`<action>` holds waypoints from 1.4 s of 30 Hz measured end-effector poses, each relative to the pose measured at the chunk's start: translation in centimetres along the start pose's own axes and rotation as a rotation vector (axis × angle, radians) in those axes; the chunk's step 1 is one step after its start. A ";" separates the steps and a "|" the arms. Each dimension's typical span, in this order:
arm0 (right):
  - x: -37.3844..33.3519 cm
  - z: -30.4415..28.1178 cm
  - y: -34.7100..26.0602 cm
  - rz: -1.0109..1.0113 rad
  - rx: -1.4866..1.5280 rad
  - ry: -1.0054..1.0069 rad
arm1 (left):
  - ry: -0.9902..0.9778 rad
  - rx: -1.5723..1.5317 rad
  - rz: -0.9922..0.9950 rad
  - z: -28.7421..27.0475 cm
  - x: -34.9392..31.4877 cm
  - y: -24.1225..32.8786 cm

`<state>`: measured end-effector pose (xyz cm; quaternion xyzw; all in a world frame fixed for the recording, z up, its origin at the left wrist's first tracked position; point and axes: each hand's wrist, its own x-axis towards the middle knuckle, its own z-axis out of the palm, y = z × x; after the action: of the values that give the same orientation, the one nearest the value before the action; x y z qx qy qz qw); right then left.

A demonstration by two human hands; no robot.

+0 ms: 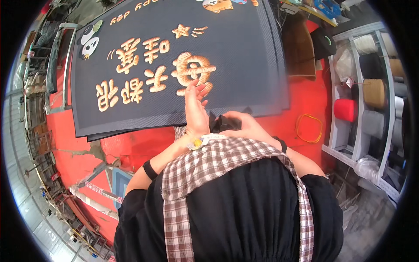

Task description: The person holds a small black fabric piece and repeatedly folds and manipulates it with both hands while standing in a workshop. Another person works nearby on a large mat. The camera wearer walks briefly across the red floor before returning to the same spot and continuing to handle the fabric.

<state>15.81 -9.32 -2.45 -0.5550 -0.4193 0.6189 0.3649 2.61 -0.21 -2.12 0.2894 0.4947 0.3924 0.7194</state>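
Observation:
My left hand is raised in front of my chest, fingers stretched out and palm turned to the right. It appears to hold nothing. My right hand is closed on a bunched piece of black material between the two hands; its exact kind does not show. Just beyond the hands lies a stack of dark grey mats. The top one bears orange-and-white stitched characters, a star, a panda and part of a tiger.
The mats rest above a red floor. On the right, a grey rack holds several thread cones, including a red one. A yellow cord loop lies before it. To the left is a metal frame.

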 end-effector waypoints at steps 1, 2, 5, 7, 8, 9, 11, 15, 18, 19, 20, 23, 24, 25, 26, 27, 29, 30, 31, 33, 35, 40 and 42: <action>0.1 0.0 0.3 0.019 0.007 -0.027 | -0.005 0.002 0.008 -0.1 0.0 0.1; 0.3 0.0 0.2 0.037 0.014 -0.053 | -0.005 0.005 0.011 -0.2 -0.1 0.1; 0.9 0.2 0.1 0.046 0.105 -0.110 | 0.004 -0.003 0.020 -0.5 0.1 -0.1; 0.9 0.5 -0.8 0.100 0.235 -0.100 | 0.024 -0.024 0.018 -0.7 0.4 0.0; 0.5 0.6 -1.7 0.157 0.323 -0.073 | -0.002 -0.039 0.030 -0.9 0.4 0.0; 0.1 0.5 -2.9 0.211 0.405 -0.045 | -0.028 -0.059 0.046 -0.9 0.3 -0.2; -0.2 -0.4 -2.6 0.202 0.518 0.079 | -0.149 0.020 0.017 -1.2 0.3 -0.4; -0.4 -1.3 -2.2 0.076 0.685 0.215 | -0.500 0.201 -0.187 0.6 -0.1 0.6; -0.6 -2.1 -2.4 0.022 0.594 0.351 | -0.652 0.307 -0.284 1.1 -0.6 0.4; -0.7 -2.4 -2.2 0.005 0.566 0.393 | -0.679 0.354 -0.304 1.0 -0.5 0.1; -0.9 -2.8 -2.1 -0.013 0.568 0.398 | -0.705 0.400 -0.325 0.9 -0.4 -0.2; -1.2 -2.5 -2.1 -0.014 0.708 0.374 | -0.763 0.396 -0.357 1.8 -0.5 0.1; -1.2 -2.4 -2.1 -0.008 0.727 0.348 | -0.762 0.391 -0.374 1.9 -0.4 0.2; -1.2 -2.2 -2.1 -0.002 0.745 0.322 | -0.761 0.385 -0.391 2.0 -0.4 0.2; -1.3 -2.1 -2.1 0.003 0.763 0.295 | -0.750 0.374 -0.384 2.0 -0.4 0.2; -1.3 -2.1 -2.1 -0.001 0.778 0.270 | -0.740 0.364 -0.377 2.0 -0.3 0.2; -1.5 -2.0 -1.9 -0.010 0.806 0.220 | -0.717 0.339 -0.374 2.0 -0.2 0.2; -1.4 -1.9 -1.9 -0.015 0.793 0.223 | -0.701 0.324 -0.377 2.0 -0.1 0.1; -1.3 -1.6 -1.8 -0.021 0.780 0.225 | -0.685 0.309 -0.379 2.0 0.0 0.1; -1.2 -1.5 -1.8 -0.033 0.700 0.239 | -0.657 0.271 -0.412 1.9 -0.2 0.5; -1.4 -1.3 -2.0 -0.045 0.566 0.264 | -0.661 0.250 -0.424 1.7 -0.4 0.6; -1.0 -0.8 -1.6 -0.103 0.481 0.285 | -0.799 0.482 -0.349 1.3 0.1 0.3; -0.5 -0.9 -0.6 -0.138 0.358 0.295 | -0.838 0.503 -0.348 1.6 -0.1 0.9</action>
<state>16.70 -9.43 -1.73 -0.5358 -0.2822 0.5693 0.5561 3.85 0.12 -0.75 0.4992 0.2841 -0.0136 0.8185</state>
